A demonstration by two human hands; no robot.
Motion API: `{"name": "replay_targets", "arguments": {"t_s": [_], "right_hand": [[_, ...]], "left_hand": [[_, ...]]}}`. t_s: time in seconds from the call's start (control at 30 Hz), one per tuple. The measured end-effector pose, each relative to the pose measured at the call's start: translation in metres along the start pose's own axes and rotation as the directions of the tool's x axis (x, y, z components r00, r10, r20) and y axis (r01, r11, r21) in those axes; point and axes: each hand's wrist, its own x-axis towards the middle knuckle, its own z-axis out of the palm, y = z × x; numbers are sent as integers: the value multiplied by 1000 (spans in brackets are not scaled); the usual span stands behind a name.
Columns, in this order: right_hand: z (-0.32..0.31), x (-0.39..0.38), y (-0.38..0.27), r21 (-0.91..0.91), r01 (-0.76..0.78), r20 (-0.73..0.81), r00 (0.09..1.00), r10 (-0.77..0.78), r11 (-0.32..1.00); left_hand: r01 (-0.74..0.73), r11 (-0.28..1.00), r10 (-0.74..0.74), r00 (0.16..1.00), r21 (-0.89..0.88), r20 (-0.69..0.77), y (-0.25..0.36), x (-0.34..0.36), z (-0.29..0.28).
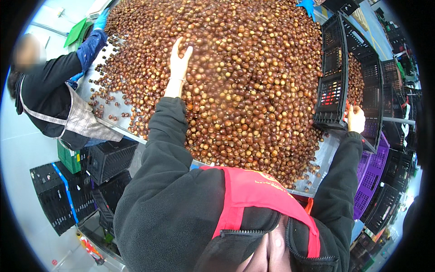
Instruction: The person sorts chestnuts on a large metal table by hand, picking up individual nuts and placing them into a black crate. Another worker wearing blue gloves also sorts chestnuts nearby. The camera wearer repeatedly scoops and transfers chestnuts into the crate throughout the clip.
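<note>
A broad heap of glossy brown chestnuts [253, 95] covers the metal table [331, 152] in front of me. My left hand [180, 61] is over the left part of the heap, bare, thumb and fingers apart, with nothing visible in it. At the table's right side stands a black slatted crate [333, 70] with chestnuts inside. My right hand [355, 119] is closed at this crate's near end, its fingers curled on the rim beside a small orange-red piece. Part of that grip is hidden.
A co-worker in a checked apron [84, 111] reaches onto the table from the left with blue gloves. Another blue-gloved hand [308, 6] shows at the far right. Purple crates [372, 179] and black crates stand at right; black stacked crates [56, 195] stand lower left.
</note>
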Motion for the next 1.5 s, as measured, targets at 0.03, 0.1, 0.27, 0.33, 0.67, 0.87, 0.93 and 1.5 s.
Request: {"name": "replay_targets", "arguments": {"t_s": [0.03, 0.1, 0.27, 0.33, 0.67, 0.87, 0.93, 1.5], "right_hand": [[0, 0, 0, 10, -4, -12, 1000, 4, 1000], [-1, -1, -1, 5, 13, -8, 1000, -13, 1000], [-4, -3, -5, 15, 7, -13, 1000, -7, 1000], [-4, -3, -5, 11, 12, -36, 999, -12, 1000], [-3, -4, -1, 10, -25, -8, 1000, 25, 1000], [-9, -9, -2, 50, 39, 29, 999, -40, 998], [-10, -10, -2, 9, 47, 22, 999, -47, 999], [-25, -23, -27, 20, -82, 56, 995, 81, 996]], "left_hand": [[79, 990, -78, 997, -115, 16, 5, -5, 9], [72, 995, -69, 997, -73, 44, 15, -12, 26], [98, 995, -94, 989, -28, 117, 34, -15, 60], [109, 993, -102, 980, -36, 172, 38, -25, 82], [-380, 819, 225, 902, 430, 368, 78, -106, 161], [-424, 905, 424, 900, -22, 103, 219, -101, 106], [-605, 685, 561, 794, -406, -234, 285, -101, 76], [-733, -312, 782, 163, -605, -601, 426, -158, 16]]}}
